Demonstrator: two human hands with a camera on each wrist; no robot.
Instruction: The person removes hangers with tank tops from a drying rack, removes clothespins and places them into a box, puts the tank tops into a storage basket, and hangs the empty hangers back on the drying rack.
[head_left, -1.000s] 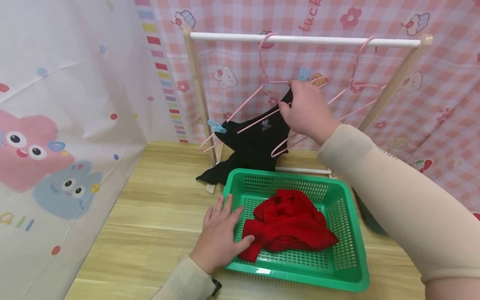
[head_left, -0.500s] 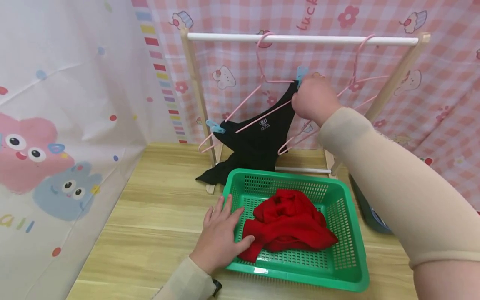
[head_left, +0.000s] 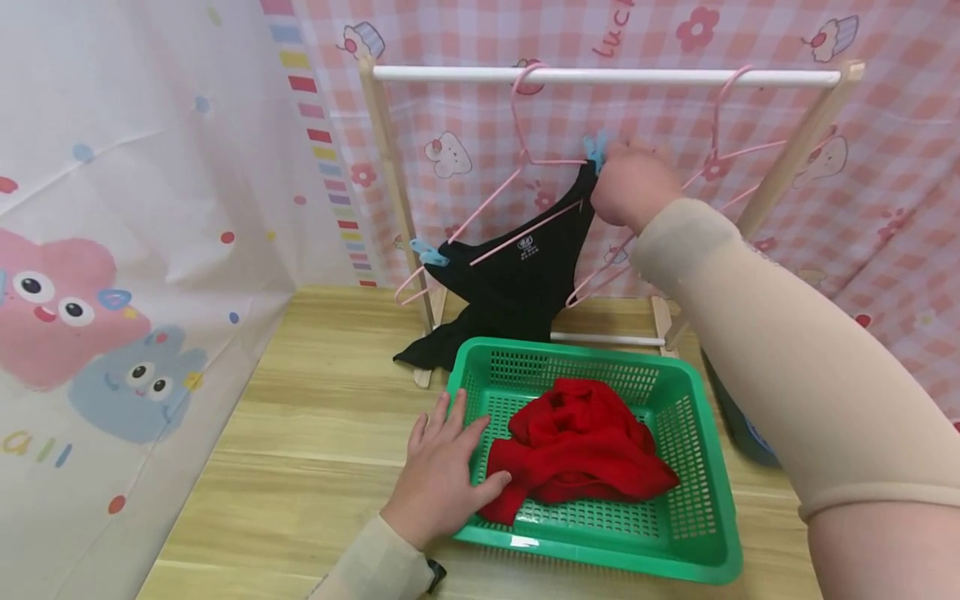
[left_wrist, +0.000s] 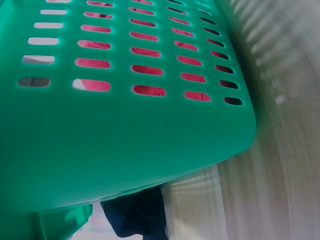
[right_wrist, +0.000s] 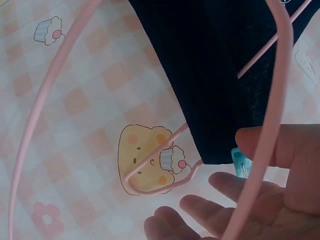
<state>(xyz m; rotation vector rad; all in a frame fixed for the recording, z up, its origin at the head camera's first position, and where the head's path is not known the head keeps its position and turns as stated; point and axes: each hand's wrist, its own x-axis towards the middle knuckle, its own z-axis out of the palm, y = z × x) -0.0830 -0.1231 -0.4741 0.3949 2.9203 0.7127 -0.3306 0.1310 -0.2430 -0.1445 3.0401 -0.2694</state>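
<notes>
The step in hand looks to be pegging the black top to its pink hanger at the higher shoulder. Doing it well would mean the upper clip biting fabric and wire together, since cloth pinched alone could slide down the slope. The right wrist view does not show clearly what the clip has caught, so a light tug at the strap seems a sensible check. A pink wire, probably the second hanger, crosses in front of the fingers there, so the hand is best drawn out slowly to avoid snagging it.

The top hangs tilted below the rail, lower where the other clip sits, its hem trailing down behind the basket by the table.

The right arm reaches up and forward, back of the hand towards the head camera. The right hand has its grip apart: thumb tip at the clip, fingers spread below it, nothing clamped. The left hand lies palm down over the basket's near side edge, fingers spread and its grip likewise apart, thumb pointing to the red cloth; whether they touch I cannot tell
</notes>
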